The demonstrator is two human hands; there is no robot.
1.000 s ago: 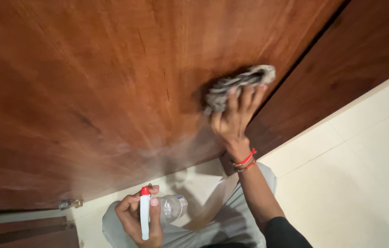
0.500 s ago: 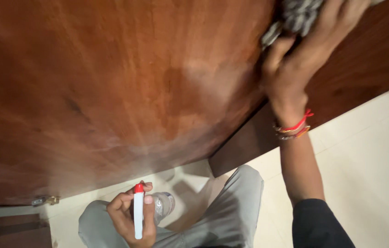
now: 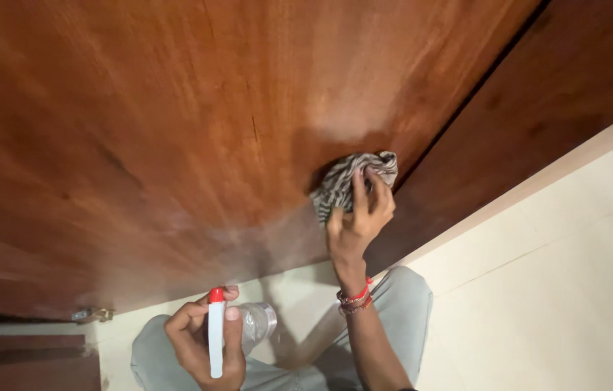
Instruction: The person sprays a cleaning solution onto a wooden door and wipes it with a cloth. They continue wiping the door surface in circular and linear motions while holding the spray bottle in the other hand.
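The right hand [image 3: 356, 217] is closed around a bunched striped cloth [image 3: 346, 182], pressing it flat against the lower part of the wooden door [image 3: 198, 123], close to the door's right edge; the left hand [image 3: 201, 344] grips a clear spray bottle [image 3: 238, 329] with a red-tipped white nozzle, held below the door's bottom edge, over the pale tiled floor [image 3: 560, 289]. Wiping well here likely means firm, even pressure along the grain; overlapping strokes across the hazy damp patch left of the cloth; the nozzle kept pointed at the door.
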